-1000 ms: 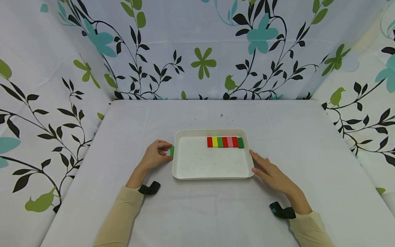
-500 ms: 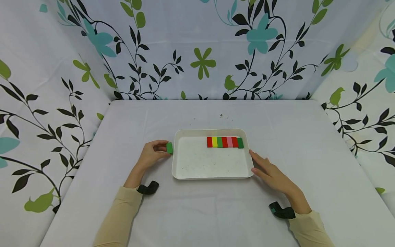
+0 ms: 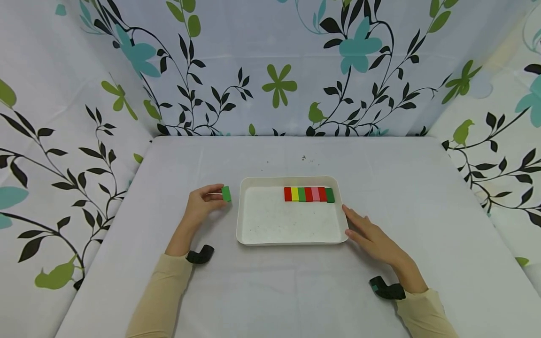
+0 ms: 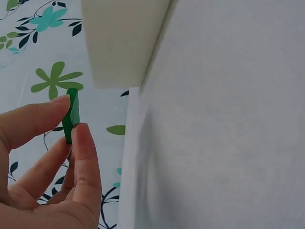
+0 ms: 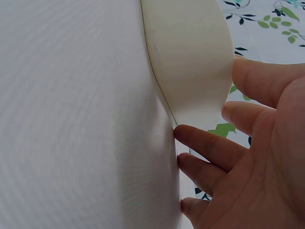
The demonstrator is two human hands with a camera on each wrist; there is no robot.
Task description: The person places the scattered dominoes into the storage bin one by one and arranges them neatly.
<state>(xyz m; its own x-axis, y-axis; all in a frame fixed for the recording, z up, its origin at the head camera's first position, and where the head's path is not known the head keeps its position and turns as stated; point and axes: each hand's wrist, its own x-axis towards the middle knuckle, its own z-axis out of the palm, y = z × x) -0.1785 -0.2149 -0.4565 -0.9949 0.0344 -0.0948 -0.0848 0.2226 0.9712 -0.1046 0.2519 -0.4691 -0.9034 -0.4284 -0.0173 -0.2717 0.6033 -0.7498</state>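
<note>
My left hand (image 3: 199, 204) pinches a small flat green tile (image 3: 226, 194) between thumb and fingers, just off the left side of a white tray (image 3: 270, 220). In the left wrist view the green tile (image 4: 71, 114) is seen nearly edge-on between the fingertips. At the tray's right side my right hand (image 3: 374, 239) rests with fingers extended, fingertips at the rim. The right wrist view shows thumb and index finger against the tray wall (image 5: 195, 57), the other fingertips on the cloth. A row of red, yellow, green and pink tiles (image 3: 308, 194) lies along the tray's upper right.
A white cloth (image 3: 270, 291) covers the table. Dark specks (image 3: 303, 158) lie on it beyond the tray, and small specks dot the tray floor. Patterned curtains (image 3: 274, 42) hang at the back and sides. A black camera mount (image 3: 200, 255) sits at each wrist.
My left hand has drawn back left and slightly away from me, taking the green tile off the tray's left edge. The right hand, tray and row of tiles have stayed put.
</note>
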